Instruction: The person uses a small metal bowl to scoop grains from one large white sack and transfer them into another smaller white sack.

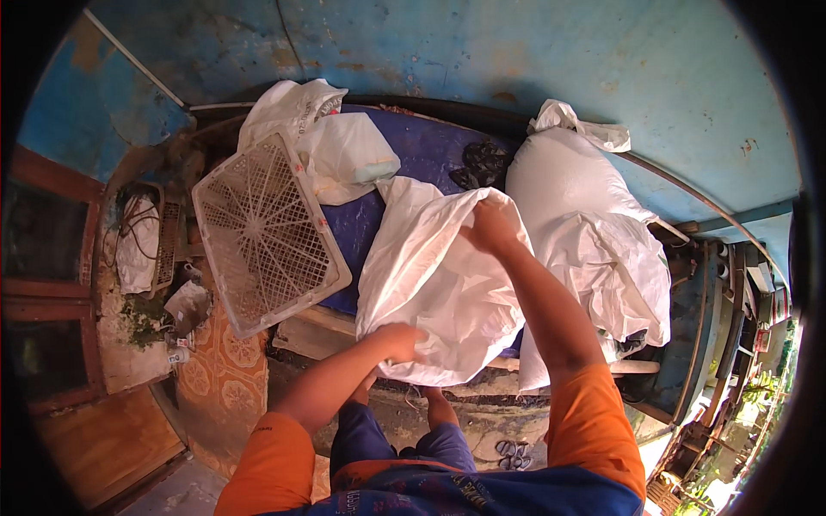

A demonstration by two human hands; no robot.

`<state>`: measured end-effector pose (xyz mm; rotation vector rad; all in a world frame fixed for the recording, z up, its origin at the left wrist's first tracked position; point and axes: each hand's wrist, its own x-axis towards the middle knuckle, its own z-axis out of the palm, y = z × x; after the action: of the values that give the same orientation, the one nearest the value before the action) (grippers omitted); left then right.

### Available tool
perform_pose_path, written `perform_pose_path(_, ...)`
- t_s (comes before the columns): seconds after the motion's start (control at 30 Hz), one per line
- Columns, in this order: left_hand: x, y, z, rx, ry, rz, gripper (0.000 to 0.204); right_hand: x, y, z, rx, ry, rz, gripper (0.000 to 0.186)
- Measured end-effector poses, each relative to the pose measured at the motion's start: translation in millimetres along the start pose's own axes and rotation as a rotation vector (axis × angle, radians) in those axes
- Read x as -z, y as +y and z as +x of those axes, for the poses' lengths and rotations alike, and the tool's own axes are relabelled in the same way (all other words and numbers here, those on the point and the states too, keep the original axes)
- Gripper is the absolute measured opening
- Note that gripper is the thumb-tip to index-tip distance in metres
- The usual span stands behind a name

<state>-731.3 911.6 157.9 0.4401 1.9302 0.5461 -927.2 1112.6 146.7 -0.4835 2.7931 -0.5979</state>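
Note:
A large white woven sack (434, 284) lies in front of me with its mouth spread wide. My left hand (400, 342) is closed on its near left rim, the fingertips partly lost in the folds. Across the mouth, my right hand (492, 227) grips the far right rim, and some of its fingers are hidden behind the forearm and cloth. Inside the sack I see only creased white fabric. Right beside it stands a full, bulging white sack (572, 172), with another crumpled white sack (611, 267) in front.
A plastic mesh crate (254, 228) leans tilted at the left. Behind it sit white bags (348, 155) on a blue tarp (422, 142), with a black plastic bag (482, 163) farther right. Sandals (514, 454) lie on the floor. A blue wall (482, 52) closes off the back.

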Motion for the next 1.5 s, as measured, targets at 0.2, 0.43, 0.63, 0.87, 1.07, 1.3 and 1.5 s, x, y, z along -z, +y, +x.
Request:
perform_pose_path(0.2, 35, -69, 30, -0.217, 0.375, -1.400, 0.072, -18, -43, -73, 0.164, -0.249, -0.266, 0.054)
perform_pose_path(0.43, 55, -50, 16, 0.000, 0.417, -1.498, 0.085, -39, -23, -131, 0.233, 0.054, -0.025, 0.051)
perform_pose_path(0.63, -35, 9, -58, 0.038, 1.288, -0.416, 0.063, -22, -75, -218, 0.125, 0.353, 0.165, 0.046)
perform_pose_path(0.87, -50, 11, -39, 0.560, 1.137, -1.999, 0.101, -47, -79, -183, 0.129, 0.075, 0.331, 0.039)
perform_pose_path(1.07, -78, -16, -31, 0.045, 0.995, -1.875, 0.050, -60, -73, -126, 0.058, -0.398, 0.045, 0.045)
perform_pose_path(1.3, -50, 62, -197, -0.314, 0.579, -2.060, 0.076, -46, -67, -93, 0.244, -0.093, -0.298, 0.052)
perform_pose_path(1.5, -19, 39, -191, -0.405, 0.725, -1.999, 0.066, -92, -32, -55, 0.142, -0.018, -0.217, 0.049)
